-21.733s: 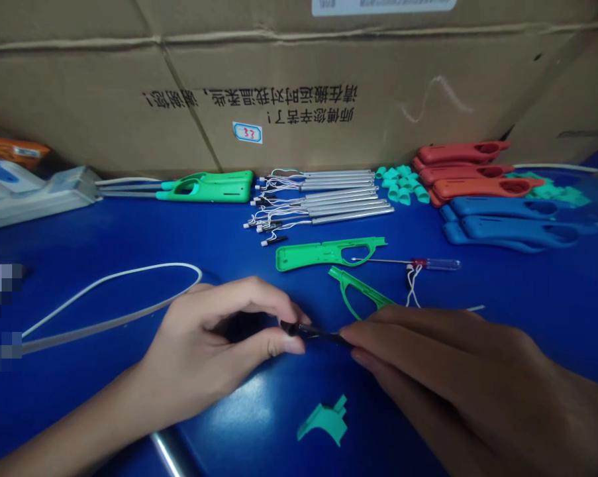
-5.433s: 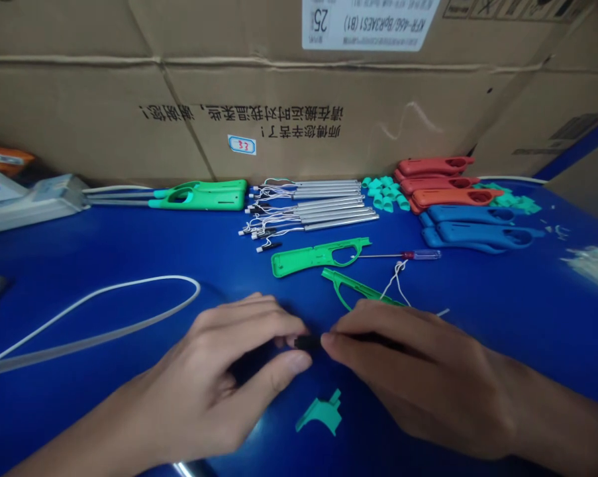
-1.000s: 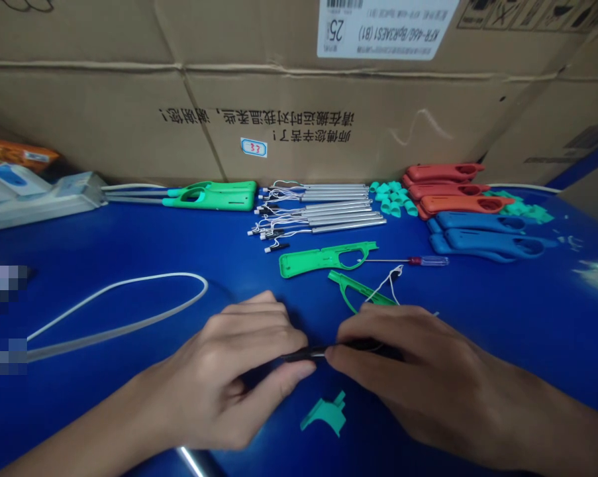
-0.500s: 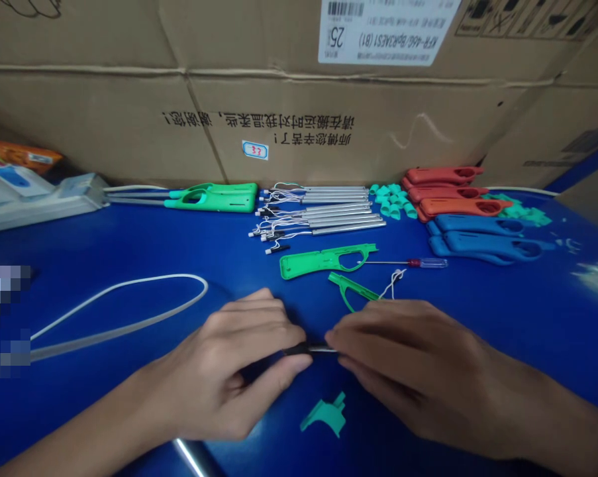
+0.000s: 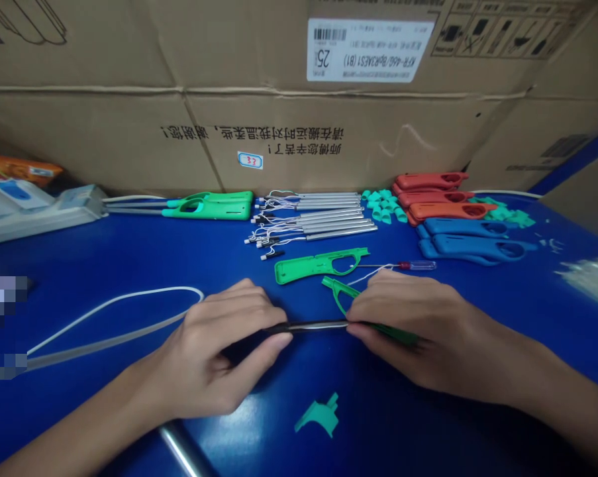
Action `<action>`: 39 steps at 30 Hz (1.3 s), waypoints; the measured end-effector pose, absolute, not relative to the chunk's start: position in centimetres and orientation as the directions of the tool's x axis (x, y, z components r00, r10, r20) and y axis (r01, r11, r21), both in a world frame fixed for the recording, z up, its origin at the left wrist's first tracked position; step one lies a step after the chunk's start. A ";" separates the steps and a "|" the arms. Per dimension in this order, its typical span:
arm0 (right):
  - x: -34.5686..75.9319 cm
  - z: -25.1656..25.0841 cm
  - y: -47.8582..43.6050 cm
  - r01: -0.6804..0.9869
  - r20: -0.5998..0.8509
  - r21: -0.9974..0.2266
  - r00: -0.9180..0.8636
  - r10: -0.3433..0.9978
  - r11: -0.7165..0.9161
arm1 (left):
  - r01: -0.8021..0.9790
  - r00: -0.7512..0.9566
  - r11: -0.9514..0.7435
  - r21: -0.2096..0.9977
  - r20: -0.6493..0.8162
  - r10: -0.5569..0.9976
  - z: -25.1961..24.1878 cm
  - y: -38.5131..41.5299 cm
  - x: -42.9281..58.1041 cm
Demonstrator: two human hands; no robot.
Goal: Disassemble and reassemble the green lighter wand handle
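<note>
The left hand (image 5: 219,358) and the right hand (image 5: 418,331) hold one thin rod (image 5: 311,325) between them, just above the blue table (image 5: 104,258) and near its front edge. The left thumb and forefinger are closed on the rod's dark end; the right fingertips are pinched shut on its bright metal end. With a grip at each end, the rod lies level and its middle is open to view. Both wrists rest low, which steadies the fine grip. A white wire (image 5: 373,273) runs out from under the right hand toward a small screwdriver (image 5: 412,265). An open green handle shell (image 5: 318,263) and a green trigger piece (image 5: 341,291) lie just beyond the hands, within short reach. Stock is sorted by kind along the cardboard box (image 5: 328,132): metal tubes (image 5: 318,215), teal caps (image 5: 383,202), red shells (image 5: 432,192) and blue shells (image 5: 472,238). A teal clip (image 5: 318,414) lies alone at the front.
</note>
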State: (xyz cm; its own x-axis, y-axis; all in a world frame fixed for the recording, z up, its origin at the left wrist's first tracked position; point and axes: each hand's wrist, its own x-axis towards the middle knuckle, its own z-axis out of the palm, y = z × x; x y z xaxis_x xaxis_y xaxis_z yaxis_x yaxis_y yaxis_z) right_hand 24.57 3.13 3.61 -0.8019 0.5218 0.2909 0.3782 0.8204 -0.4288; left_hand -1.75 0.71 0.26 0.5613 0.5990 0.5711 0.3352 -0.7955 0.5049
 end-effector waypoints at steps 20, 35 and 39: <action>23.4 3.0 1.4 0.379 0.377 -0.361 -0.776 0.506 0.852 | 0.305 0.578 -0.789 0.533 0.555 0.599 0.4 0.1 -1.1; 22.9 3.1 0.8 0.431 0.368 -0.260 -0.783 0.501 0.864 | 0.320 0.562 -0.784 0.531 0.560 0.609 0.2 -0.2 -0.7; 23.0 3.3 1.0 0.418 0.360 -0.244 -0.799 0.482 0.875 | 0.302 0.559 -0.789 0.534 0.571 0.601 0.3 -0.1 -0.6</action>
State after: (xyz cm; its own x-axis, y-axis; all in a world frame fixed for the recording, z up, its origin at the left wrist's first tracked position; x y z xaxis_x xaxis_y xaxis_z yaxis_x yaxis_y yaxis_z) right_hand 23.05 0.96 3.27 -0.7988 0.4822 0.3596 0.4183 0.8749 -0.2441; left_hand -0.58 -0.09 0.31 0.5590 0.6009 0.5714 0.3024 -0.7893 0.5343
